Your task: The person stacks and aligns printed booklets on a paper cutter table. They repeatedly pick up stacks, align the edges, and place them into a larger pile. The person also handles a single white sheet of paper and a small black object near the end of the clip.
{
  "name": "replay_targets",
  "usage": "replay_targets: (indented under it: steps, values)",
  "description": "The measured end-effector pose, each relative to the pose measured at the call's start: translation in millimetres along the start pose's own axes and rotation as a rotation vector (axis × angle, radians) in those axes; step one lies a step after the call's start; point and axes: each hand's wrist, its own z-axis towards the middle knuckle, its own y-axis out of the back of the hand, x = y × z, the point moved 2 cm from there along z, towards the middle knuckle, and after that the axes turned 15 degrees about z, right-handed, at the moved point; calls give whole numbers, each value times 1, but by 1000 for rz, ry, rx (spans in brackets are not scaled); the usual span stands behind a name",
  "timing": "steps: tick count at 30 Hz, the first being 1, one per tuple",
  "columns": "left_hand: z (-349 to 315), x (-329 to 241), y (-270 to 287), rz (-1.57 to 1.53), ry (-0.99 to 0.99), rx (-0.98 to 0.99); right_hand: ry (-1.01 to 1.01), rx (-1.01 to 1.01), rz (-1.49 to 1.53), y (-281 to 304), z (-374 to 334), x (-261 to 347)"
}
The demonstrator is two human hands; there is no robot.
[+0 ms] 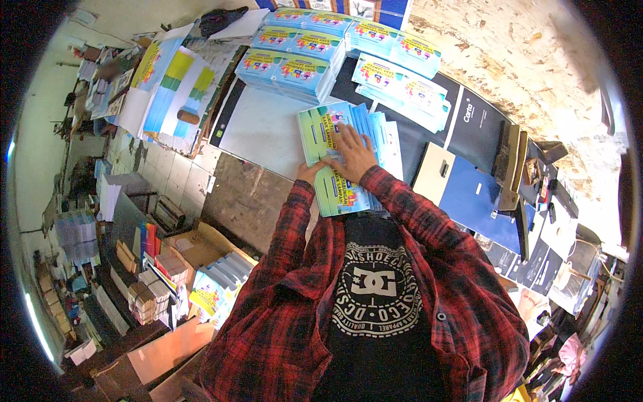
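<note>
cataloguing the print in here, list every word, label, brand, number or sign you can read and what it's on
Wording and brands withheld; print stands on:
Blue-green paper booklets by the right hand: bold cover titles.
Stacked light-blue paper booklets: bold titles, smaller lines too small to read.
Black fabric T-shirt: white circular lettering.
Flat black board: a white word.

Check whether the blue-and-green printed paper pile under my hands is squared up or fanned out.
Fanned out on its right side: the paper pile shows staggered blue and white edges beyond the right hand.
</note>
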Motion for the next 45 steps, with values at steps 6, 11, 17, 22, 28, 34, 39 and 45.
replay_targets:
  steps: [6,11,17,22,28,34,39,45]
  values:
    - [-1,-9,10,-127,143,-40,-24,93,-119,-3,-20,-36]
    - [-25,-28,27,-433,96,124,-65,172,-306,-4,-56,-108]
    - [-16,-11,46,-254,90,128,-84,180,-260,-4,-51,-96]
    - [1,-4,13,-78,57,88,-194,150,-238,2,-34,-73]
    - [-1,-12,-16,60,93,-4,-48,-34,-56,-5,-7,-9]
    - [-3,-2,7,-35,147,-68,-117,63,-114,-4,-28,-37]
    - [-2,19,68,-127,115,-78,-132,131,-299,-16,-59,-97]
    - [-17,-8,59,-442,118,132,-168,147,-298,-20,-57,-95]
